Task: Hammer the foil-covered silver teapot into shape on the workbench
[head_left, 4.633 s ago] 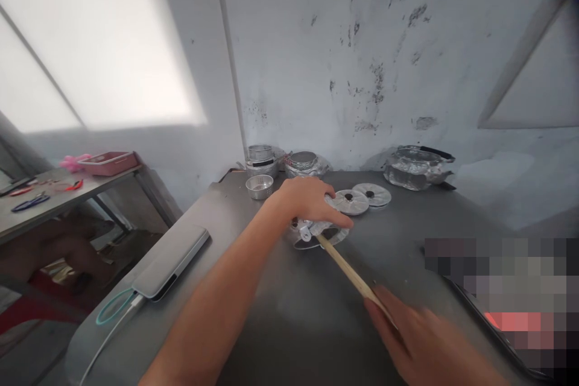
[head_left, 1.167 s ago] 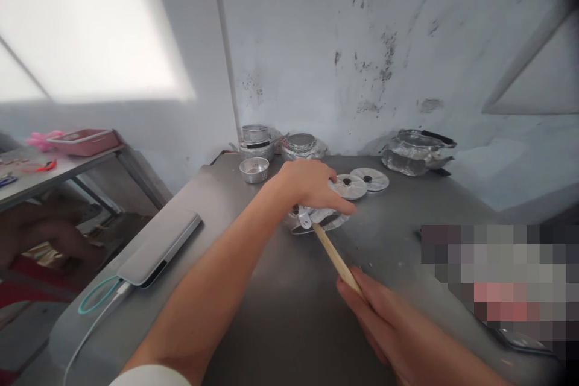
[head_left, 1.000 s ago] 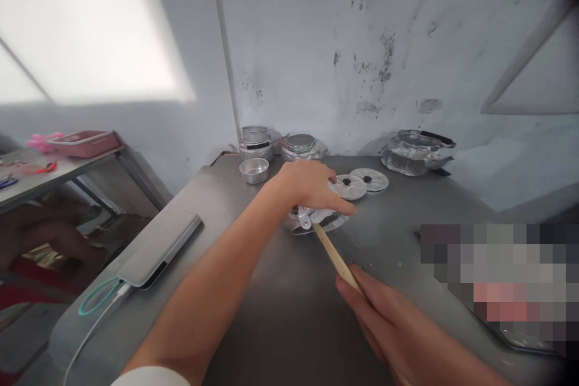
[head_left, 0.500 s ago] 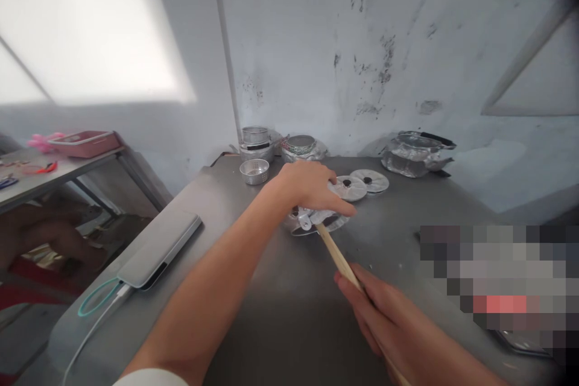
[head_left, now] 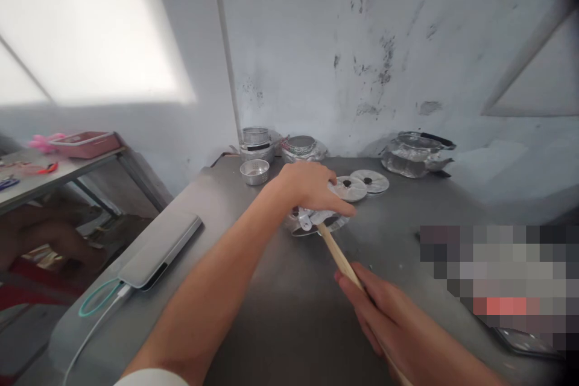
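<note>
My left hand [head_left: 312, 186] lies over a shiny metal pot [head_left: 335, 225], fingers curled across its top and thumb stretched to the right. Most of the pot is hidden under that hand. A small metal lug with a hole [head_left: 306, 222] sticks out of the pot toward me. My right hand [head_left: 368, 301] is closed around a pale wooden stick [head_left: 337, 251], which slants up and left. The stick's far end meets the pot near the lug; whether it goes inside, I cannot tell. Two round metal lids with black knobs [head_left: 354, 192] lie just beyond my left hand.
A kettle [head_left: 414, 154] stands at the back right by the wall. Stacked metal pots [head_left: 256, 148], another vessel [head_left: 302, 146] and a perforated cup [head_left: 254, 172] are at the back left. A power bank [head_left: 160, 250] with cables lies left; a phone [head_left: 527, 344] lies right.
</note>
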Tool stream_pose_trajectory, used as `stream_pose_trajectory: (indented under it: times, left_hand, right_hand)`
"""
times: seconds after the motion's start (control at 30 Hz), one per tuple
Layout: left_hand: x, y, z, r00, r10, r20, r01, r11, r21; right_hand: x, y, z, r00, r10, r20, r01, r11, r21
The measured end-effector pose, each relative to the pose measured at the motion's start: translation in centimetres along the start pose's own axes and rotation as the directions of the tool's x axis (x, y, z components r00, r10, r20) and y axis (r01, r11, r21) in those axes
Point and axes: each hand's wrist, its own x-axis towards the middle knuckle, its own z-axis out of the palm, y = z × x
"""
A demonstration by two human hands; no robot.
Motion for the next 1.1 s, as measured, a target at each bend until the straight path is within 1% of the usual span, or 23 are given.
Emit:
stream_pose_trajectory:
  times: [0.1, 0.17, 0.27, 0.47, 0.57, 0.7, 0.83, 0.93, 1.0, 1.1]
  left_hand:
    - [0.0, -0.1, 0.1, 1.0, 0.0, -0.011, 0.0, 1.0, -0.009]
    - [0.1, -0.1, 0.1, 1.0, 0.005, -0.019, -0.005, 1.0, -0.01]
    - [0.1, -0.1, 0.1, 1.0, 0.003, -0.019, -0.003, 1.0, -0.008]
    - [0.1, 0.0, 0.1, 1.0, -0.008, -0.025, 0.008, 1.0, -0.017]
    - [0.1, -0.1, 0.2, 1.0, -0.004, -0.023, 0.004, 1.0, -0.027]
    - [0.1, -0.1, 0.1, 1.0, 0.0, -0.012, 0.0, 1.0, -0.021]
    - [0.0, -0.1, 0.0, 1.0, -0.001, -0.014, 0.0, 1.0, -0.02]
    - [0.0, -0.1, 0.1, 1.0, -0.007, -0.022, 0.007, 1.0, -0.021]
    - [0.0, -0.1, 0.1, 1.0, -0.009, -0.025, 0.008, 1.0, -0.02]
    - [0.0, 0.0, 0.0, 1.0, -0.01, -0.019, 0.01, 1.0, -0.013]
  right_hand:
    - [-0.2, -0.1, -0.1, 0.999, -0.029, -0.03, 0.028, 0.999, -0.041]
    - [-0.3, -0.3, -0.2, 0.999, -0.034, -0.019, 0.033, 0.998, -0.054]
    - [-0.2, -0.3, -0.3, 1.0, -0.02, 0.015, 0.02, 0.999, -0.038]
    - [-0.1, 0.1, 0.0, 1.0, 0.023, -0.001, -0.023, 1.0, -0.005]
    - [-0.2, 0.2, -0.1, 1.0, -0.002, -0.018, 0.002, 1.0, -0.011]
    - [-0.3, 0.5, -0.3, 0.999, -0.038, -0.004, 0.038, 0.999, -0.007]
    - [0.1, 1.5, 0.2, 0.998, -0.009, 0.056, 0.009, 1.0, -0.001]
    - [0.2, 2.0, 0.7, 0.998, 0.037, 0.058, -0.038, 0.999, 0.018]
    - [0.0, 1.8, 0.6, 0.997, 0.054, 0.054, -0.056, 0.998, 0.021]
    - [-0.2, 0.8, 0.2, 0.999, 0.021, 0.048, -0.021, 1.0, 0.002]
